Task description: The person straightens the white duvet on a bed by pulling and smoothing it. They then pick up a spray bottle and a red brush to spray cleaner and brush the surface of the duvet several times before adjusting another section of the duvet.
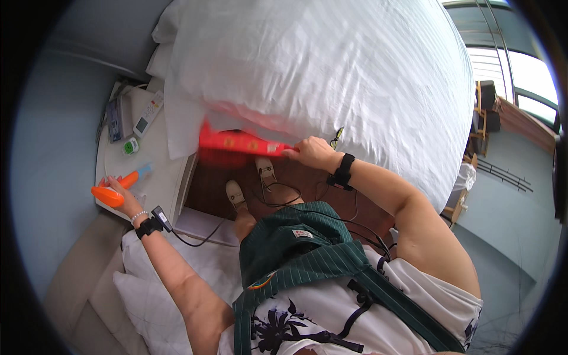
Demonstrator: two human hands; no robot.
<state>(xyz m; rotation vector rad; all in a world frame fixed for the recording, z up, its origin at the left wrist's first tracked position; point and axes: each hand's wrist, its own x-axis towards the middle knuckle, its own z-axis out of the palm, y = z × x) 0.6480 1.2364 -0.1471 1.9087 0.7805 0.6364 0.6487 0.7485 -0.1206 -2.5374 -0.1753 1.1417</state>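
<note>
My right hand (316, 153) grips the handle of a red brush-like tool (248, 144), blurred by motion, with yellow marks and a small pale label. It hovers by the side of a bed with a white sheet (310, 71). Over at the left, my left hand (120, 188) is closed around an orange plastic object (128, 180) with a translucent light-blue end, above a white bedside cabinet (155, 153). The exact kind of this object cannot be made out. A white remote control (149, 114) and a small green-and-white device (130, 146) lie on the cabinet.
A box (116, 119) stands at the cabinet's back. Black cables (275, 204) hang around my legs over the dark red floor (213, 186). A small yellow-and-black item (337, 137) rests at the bed's edge. White bedding (151, 306) lies below my left arm.
</note>
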